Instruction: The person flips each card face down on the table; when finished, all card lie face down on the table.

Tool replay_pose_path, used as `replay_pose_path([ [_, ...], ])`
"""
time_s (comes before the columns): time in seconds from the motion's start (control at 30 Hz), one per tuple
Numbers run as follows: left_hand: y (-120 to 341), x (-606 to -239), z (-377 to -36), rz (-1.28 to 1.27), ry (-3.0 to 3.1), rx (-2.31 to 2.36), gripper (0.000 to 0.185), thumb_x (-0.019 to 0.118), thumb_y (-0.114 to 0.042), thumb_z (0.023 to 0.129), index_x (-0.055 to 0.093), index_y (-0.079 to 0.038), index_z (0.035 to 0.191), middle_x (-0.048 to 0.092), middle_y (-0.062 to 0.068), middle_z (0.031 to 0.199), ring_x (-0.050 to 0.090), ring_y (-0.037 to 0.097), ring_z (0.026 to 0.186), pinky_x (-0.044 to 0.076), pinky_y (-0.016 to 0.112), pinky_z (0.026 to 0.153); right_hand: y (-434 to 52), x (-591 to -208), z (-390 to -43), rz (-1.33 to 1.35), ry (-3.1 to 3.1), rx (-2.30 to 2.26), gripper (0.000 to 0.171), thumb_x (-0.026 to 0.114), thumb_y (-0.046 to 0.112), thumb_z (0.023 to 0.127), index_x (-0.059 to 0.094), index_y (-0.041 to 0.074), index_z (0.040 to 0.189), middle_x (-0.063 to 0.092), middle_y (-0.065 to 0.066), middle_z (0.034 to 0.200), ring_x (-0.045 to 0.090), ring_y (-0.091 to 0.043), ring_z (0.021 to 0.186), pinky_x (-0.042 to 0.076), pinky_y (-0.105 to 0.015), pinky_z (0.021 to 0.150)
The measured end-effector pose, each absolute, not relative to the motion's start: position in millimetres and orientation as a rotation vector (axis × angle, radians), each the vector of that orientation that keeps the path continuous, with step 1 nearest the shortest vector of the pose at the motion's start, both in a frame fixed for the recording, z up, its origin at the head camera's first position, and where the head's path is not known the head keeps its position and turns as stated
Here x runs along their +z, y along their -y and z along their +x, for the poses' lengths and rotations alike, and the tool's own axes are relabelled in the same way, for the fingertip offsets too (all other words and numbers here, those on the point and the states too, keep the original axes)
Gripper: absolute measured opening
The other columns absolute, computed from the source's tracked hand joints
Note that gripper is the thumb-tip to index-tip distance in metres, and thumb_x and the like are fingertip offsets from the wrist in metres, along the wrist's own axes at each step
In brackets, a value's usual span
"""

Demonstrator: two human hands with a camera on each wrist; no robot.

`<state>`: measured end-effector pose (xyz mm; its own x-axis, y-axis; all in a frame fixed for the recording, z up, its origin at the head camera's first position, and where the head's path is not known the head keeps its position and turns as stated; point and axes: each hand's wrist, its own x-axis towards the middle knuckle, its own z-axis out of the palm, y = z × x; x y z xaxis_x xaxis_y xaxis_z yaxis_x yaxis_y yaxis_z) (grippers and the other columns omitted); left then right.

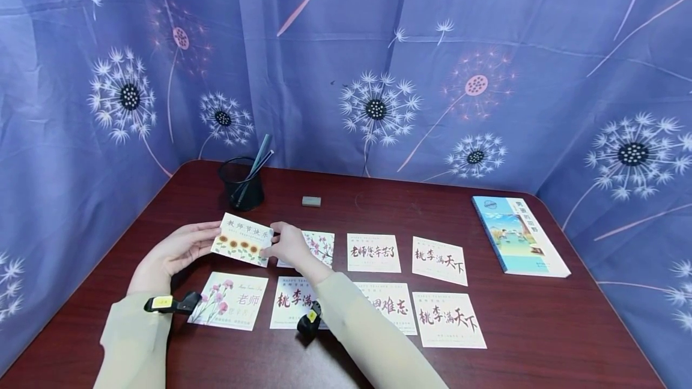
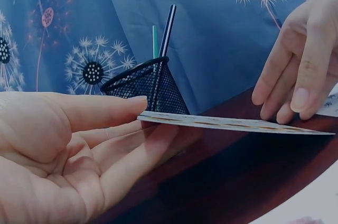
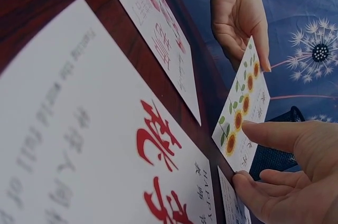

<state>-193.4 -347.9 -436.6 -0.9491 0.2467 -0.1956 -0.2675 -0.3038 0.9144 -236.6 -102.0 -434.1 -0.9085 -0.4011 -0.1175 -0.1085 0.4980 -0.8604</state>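
Observation:
Both hands hold a sunflower card (image 1: 242, 240) just above the dark red table (image 1: 540, 329). My left hand (image 1: 186, 246) pinches its left edge between thumb and fingers; in the left wrist view the sunflower card (image 2: 232, 123) runs edge-on from the left hand (image 2: 127, 115). My right hand (image 1: 285, 242) pinches the right edge, thumb on top. In the right wrist view the sunflower card (image 3: 242, 105) stands tilted between the right hand (image 3: 264, 150) and the left hand (image 3: 240, 20). Several other greeting cards lie in two rows, among them a pink-flower card (image 1: 229, 308) and a blossom card (image 1: 319, 246).
A black mesh pen cup (image 1: 241, 183) with pens stands at the back left. A grey eraser (image 1: 311, 201) lies beside it. A blue book (image 1: 519, 236) rests at the right. Calligraphy cards (image 1: 373, 252) fill the table's middle. Blue dandelion cloth encloses the table.

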Motion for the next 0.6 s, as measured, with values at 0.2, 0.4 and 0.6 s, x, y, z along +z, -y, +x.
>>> replay_pose_path([
  [0.2, 346.5, -429.6, -190.7, 0.005, -1.67, 2.298, 0.035, 0.045, 0.001, 0.101, 0.07, -0.023, 0.1, 0.074, -0.001, 0.099, 0.071, 0.009, 0.09, 0.058, 0.021, 0.077, 102.0, -432.9, -234.5, -0.426, -2.455, -1.373, 0.068, 0.084, 0.009, 0.074, 0.055, 0.002, 0.136, 0.067, -0.01, 0.119, 0.064, -0.015, 0.097, 0.052, -0.02, 0.074],
  [0.4, 345.0, -419.0, -189.8, 0.0, -1.735, 2.281, 0.033, 0.047, 0.0, 0.101, 0.07, -0.025, 0.101, 0.075, -0.003, 0.099, 0.071, 0.008, 0.09, 0.058, 0.021, 0.078, 105.6, -425.5, -232.0, -0.431, -2.463, -1.432, 0.063, 0.082, 0.01, 0.076, 0.057, 0.003, 0.133, 0.067, -0.01, 0.122, 0.064, -0.015, 0.096, 0.052, -0.019, 0.074],
  [0.6, 339.5, -411.0, -190.8, 0.045, -1.752, 2.276, 0.031, 0.048, -0.002, 0.101, 0.07, -0.023, 0.102, 0.074, -0.004, 0.101, 0.071, 0.007, 0.092, 0.058, 0.021, 0.079, 109.8, -417.5, -229.6, -0.444, -2.436, -1.45, 0.06, 0.083, 0.018, 0.077, 0.059, 0.004, 0.131, 0.068, -0.009, 0.114, 0.061, -0.011, 0.091, 0.05, -0.02, 0.075],
])
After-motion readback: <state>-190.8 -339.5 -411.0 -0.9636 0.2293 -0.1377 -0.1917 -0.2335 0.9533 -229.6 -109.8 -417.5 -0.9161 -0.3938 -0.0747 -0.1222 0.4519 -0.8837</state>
